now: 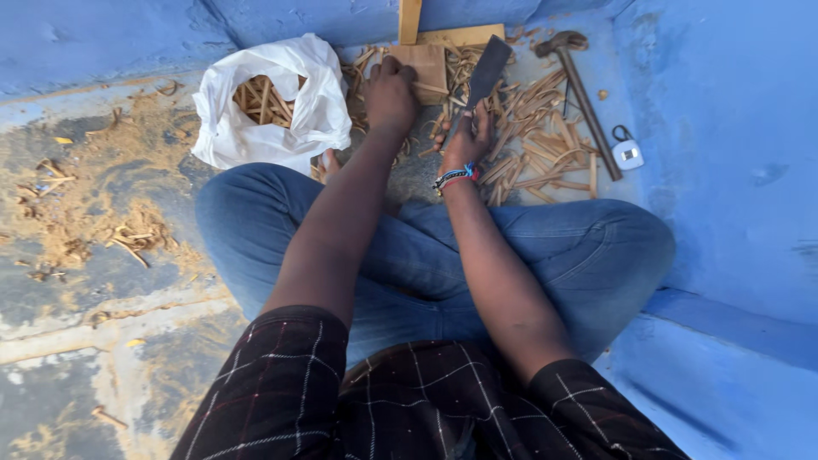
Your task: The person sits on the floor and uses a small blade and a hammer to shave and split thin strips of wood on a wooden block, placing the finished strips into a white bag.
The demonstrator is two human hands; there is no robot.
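My left hand (390,89) rests on a small wooden block (426,64) on the floor in front of my crossed legs, fingers curled over its near edge. My right hand (467,138), with a beaded wristband, grips the handle of a broad dark blade (488,72) that points up and away beside the block. Wood strips and shavings (532,136) lie scattered around both hands.
A white plastic bag (277,111) holding wood sticks sits to the left. A hammer (584,94) lies to the right, with a small white padlock-like object (628,153) beside it. A wooden plank (410,19) stands at the back. Blue walls enclose the right side; sawdust covers the left floor.
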